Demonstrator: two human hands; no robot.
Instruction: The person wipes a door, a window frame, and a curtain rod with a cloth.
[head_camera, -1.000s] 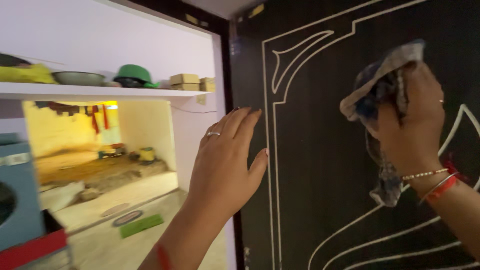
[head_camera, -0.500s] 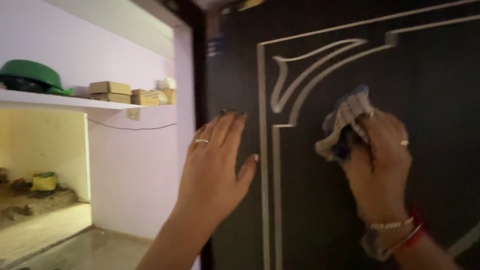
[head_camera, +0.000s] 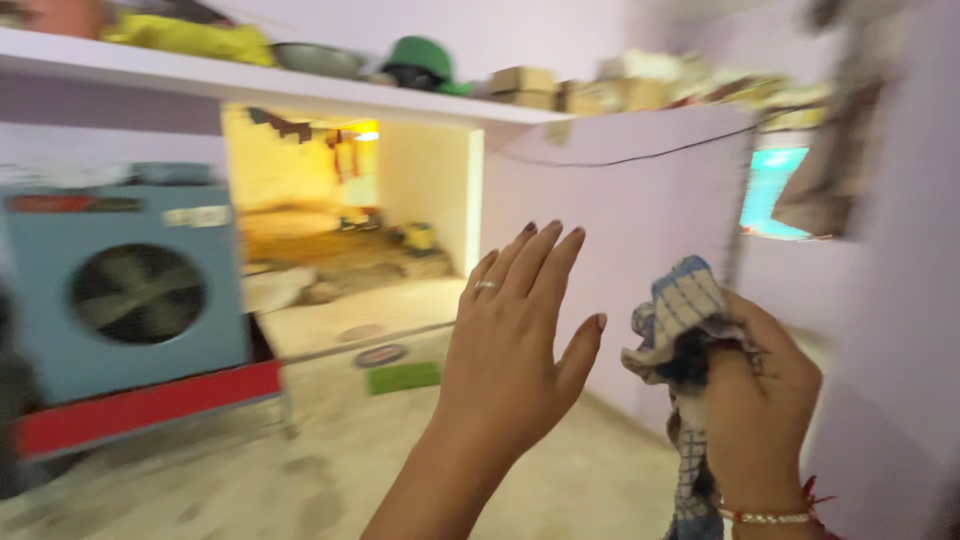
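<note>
Here my right hand (head_camera: 760, 400) bunches the checked cloth (head_camera: 672, 310), probably soft and light, gripped mid-bundle; left of the cloth, my left hand (head_camera: 515, 340) is spread, touching nothing.

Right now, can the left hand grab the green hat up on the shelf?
Probably not. The left hand is open in mid-air, while the green hat sits far back on the high shelf across the room.
</note>
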